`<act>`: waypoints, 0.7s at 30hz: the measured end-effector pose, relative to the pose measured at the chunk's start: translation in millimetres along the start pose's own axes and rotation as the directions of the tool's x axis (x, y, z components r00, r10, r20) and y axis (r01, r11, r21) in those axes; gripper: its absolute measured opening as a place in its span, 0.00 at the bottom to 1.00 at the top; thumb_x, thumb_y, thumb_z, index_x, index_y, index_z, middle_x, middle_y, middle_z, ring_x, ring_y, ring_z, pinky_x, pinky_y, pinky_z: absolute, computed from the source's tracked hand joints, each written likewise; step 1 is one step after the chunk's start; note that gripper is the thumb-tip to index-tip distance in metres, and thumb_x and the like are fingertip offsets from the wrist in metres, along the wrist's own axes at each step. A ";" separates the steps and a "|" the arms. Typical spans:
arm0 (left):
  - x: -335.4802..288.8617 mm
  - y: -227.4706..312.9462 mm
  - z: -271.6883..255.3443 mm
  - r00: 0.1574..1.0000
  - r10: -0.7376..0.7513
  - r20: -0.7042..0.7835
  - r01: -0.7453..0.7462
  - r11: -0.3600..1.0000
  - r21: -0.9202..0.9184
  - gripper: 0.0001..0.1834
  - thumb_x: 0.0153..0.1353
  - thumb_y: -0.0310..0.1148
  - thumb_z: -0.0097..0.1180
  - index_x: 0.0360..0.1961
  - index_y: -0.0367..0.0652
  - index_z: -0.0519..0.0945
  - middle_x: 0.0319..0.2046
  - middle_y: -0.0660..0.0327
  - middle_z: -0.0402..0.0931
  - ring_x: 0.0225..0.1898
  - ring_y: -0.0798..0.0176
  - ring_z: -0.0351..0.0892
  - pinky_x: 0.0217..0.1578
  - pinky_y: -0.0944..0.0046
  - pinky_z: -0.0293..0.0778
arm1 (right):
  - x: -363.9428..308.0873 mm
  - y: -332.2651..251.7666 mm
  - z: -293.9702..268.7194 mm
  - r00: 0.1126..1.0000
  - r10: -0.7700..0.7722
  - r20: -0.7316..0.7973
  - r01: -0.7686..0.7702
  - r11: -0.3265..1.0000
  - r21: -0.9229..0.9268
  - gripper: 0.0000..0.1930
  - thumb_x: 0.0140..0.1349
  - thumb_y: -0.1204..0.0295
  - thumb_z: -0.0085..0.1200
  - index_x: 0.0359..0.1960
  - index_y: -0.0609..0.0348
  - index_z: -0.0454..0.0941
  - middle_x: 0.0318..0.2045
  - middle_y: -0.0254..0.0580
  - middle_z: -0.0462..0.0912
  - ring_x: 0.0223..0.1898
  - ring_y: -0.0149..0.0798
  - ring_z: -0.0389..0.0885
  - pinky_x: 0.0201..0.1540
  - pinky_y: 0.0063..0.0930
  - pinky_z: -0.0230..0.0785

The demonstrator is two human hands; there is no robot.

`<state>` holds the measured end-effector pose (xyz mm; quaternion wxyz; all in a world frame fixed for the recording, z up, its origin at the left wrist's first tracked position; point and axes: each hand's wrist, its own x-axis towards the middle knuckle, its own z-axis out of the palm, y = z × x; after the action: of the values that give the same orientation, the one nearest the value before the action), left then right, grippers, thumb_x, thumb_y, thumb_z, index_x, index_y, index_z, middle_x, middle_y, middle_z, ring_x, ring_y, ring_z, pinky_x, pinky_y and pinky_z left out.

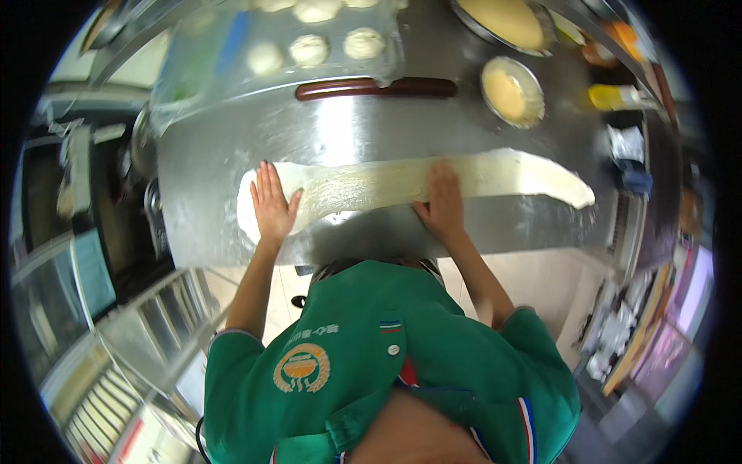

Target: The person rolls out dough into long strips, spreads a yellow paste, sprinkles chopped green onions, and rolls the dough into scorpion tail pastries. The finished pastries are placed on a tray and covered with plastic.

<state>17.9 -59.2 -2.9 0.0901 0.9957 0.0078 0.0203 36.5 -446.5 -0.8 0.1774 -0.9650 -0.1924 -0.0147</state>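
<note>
A long, thin sheet of dough (371, 185) lies stretched from left to right across the steel table. Its middle is glossy and nearly see-through, while both ends look thicker and whiter. My left hand (272, 205) rests flat on the left end, fingers together and thumb out to the side. Flat on the middle of the strip is my right hand (444, 197), slightly blurred, its fingers stretched out. Neither hand grips anything. Beyond the dough lies a dark red-brown rolling pin (375, 89).
Behind the rolling pin, a tray (224, 81) holds several round dough pieces (309, 50). At the back right stand a metal bowl (513, 92) of pale yellow paste and a larger bowl (506, 23). A yellow bottle (610, 97) is near the right edge of the steel table (201, 209).
</note>
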 end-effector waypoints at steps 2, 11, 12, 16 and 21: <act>6.1 17.9 -2.5 0.994 0.099 0.051 -0.095 0.992 -0.088 0.45 0.65 0.52 0.52 0.72 0.33 0.50 0.73 0.47 0.46 0.74 0.47 0.44 0.71 0.46 0.38 | -0.4 -13.8 -1.3 0.996 0.084 0.039 -0.085 0.996 0.026 0.47 0.60 0.44 0.52 0.71 0.64 0.49 0.72 0.55 0.50 0.73 0.56 0.46 0.73 0.52 0.39; 23.9 72.4 -1.3 0.802 0.579 0.146 -0.534 0.805 -0.260 0.49 0.58 0.54 0.57 0.71 0.34 0.52 0.73 0.48 0.48 0.73 0.48 0.48 0.70 0.41 0.42 | -3.5 47.2 -43.7 0.932 0.346 0.106 -0.314 0.920 -0.236 0.47 0.61 0.46 0.54 0.72 0.62 0.47 0.72 0.52 0.52 0.75 0.47 0.45 0.75 0.44 0.37; 26.2 78.8 -2.0 0.755 0.639 0.146 -0.568 0.750 -0.339 0.49 0.58 0.52 0.58 0.71 0.34 0.52 0.73 0.48 0.48 0.73 0.47 0.49 0.70 0.42 0.43 | -7.2 70.1 -53.2 0.896 0.441 0.053 -0.409 0.866 -0.290 0.47 0.61 0.46 0.54 0.72 0.64 0.47 0.72 0.54 0.51 0.75 0.49 0.45 0.74 0.44 0.37; 38.7 111.6 -4.2 0.720 0.693 0.036 -0.503 0.557 -0.661 0.44 0.58 0.43 0.60 0.70 0.34 0.54 0.71 0.46 0.52 0.71 0.45 0.52 0.69 0.46 0.50 | -27.8 114.3 -55.4 0.817 0.544 -0.193 -0.576 0.784 -0.229 0.46 0.64 0.49 0.53 0.72 0.66 0.46 0.72 0.58 0.49 0.74 0.53 0.45 0.74 0.46 0.39; 95.6 185.9 10.3 0.873 0.485 -0.057 -0.332 0.504 -0.798 0.22 0.61 0.34 0.58 0.55 0.37 0.72 0.53 0.46 0.73 0.51 0.46 0.74 0.50 0.53 0.70 | -7.2 118.2 -67.2 0.887 0.409 -0.215 -0.429 0.902 -0.054 0.44 0.60 0.59 0.59 0.71 0.65 0.48 0.72 0.57 0.49 0.74 0.55 0.47 0.73 0.47 0.41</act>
<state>116.1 -242.1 24.0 0.5101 0.8231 -0.2457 -0.0444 77.0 -574.6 21.6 0.1460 -0.9851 0.0404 -0.0815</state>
